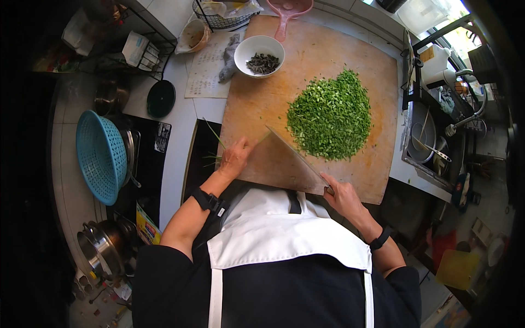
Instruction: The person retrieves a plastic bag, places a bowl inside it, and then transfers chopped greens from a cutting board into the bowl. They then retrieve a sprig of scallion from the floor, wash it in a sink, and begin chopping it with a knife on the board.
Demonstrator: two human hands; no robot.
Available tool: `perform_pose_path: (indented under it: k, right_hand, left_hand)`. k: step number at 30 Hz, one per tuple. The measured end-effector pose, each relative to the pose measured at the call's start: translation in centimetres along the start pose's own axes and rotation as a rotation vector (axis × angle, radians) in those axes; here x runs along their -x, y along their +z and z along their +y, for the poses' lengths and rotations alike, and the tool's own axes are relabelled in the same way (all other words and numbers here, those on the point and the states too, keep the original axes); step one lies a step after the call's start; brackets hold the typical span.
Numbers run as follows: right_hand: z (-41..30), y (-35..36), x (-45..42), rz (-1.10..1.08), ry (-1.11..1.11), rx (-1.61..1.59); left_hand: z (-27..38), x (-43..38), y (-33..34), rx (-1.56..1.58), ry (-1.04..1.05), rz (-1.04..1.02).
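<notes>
My left hand [236,156] holds a few thin green stalks [262,138] against the left part of a wooden cutting board [254,102]; their far ends stick out past the board's left edge. In my right hand [340,196] is the handle of a kitchen knife [297,158], its blade slanting up and left, the tip close to the stalks. A large heap of finely chopped green herbs [330,115] lies on the board beyond the blade. Farther up, a white bowl [259,45] with dark dried pieces stands at the board's left edge.
A pink ladle-like dish [287,14] rests at the board's far edge. To the left are a dark green lid [160,98], a blue plastic colander [100,158] and metal pots [100,250]. A sink [422,135] holding pans and utensils lies to the right.
</notes>
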State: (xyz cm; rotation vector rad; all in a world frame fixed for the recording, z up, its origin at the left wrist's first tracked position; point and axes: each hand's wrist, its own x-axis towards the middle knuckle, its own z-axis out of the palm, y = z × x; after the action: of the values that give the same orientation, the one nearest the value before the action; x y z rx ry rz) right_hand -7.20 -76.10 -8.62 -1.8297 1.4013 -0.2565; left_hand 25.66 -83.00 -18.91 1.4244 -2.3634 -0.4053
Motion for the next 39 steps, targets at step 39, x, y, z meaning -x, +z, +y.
perform_pose_path:
  k: [39]
  right_hand:
    - [3.1,0.4,4.2,0.076,-0.047,0.144]
  left_hand:
    - [0.1,-6.4,0.3,0.155,0.213,0.242]
